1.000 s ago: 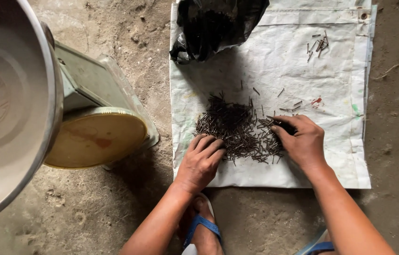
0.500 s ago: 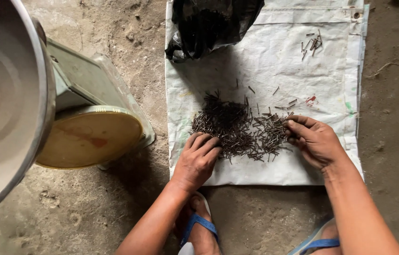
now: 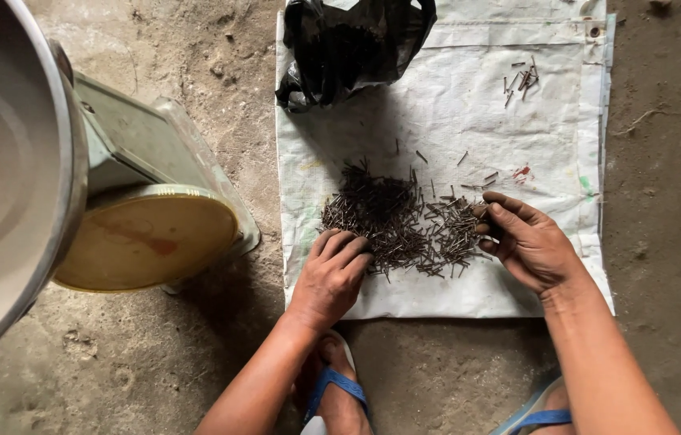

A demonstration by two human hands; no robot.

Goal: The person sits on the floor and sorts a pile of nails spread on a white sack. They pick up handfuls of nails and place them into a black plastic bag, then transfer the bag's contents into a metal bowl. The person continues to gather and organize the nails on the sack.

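A heap of dark nails (image 3: pixel 397 217) lies on a white woven sack (image 3: pixel 453 121) spread over the dirt floor. My left hand (image 3: pixel 334 274) rests flat on the near left edge of the heap, fingers together on the nails. At the heap's right edge my right hand (image 3: pixel 526 242) is cupped, with its fingertips among the nails and a few of them under the fingers. A small separate cluster of nails (image 3: pixel 522 80) sits near the sack's far right corner.
A crumpled black plastic bag (image 3: pixel 348 44) lies at the sack's far edge. To the left stands a weighing scale (image 3: pixel 147 234) with a yellowish dial and a large metal pan (image 3: pixel 2 177). My feet in blue sandals (image 3: pixel 336 387) are below the sack.
My right hand has slid from the heap's upper right out to its right edge and opened into a cupped shape. The left hand has stayed on the heap.
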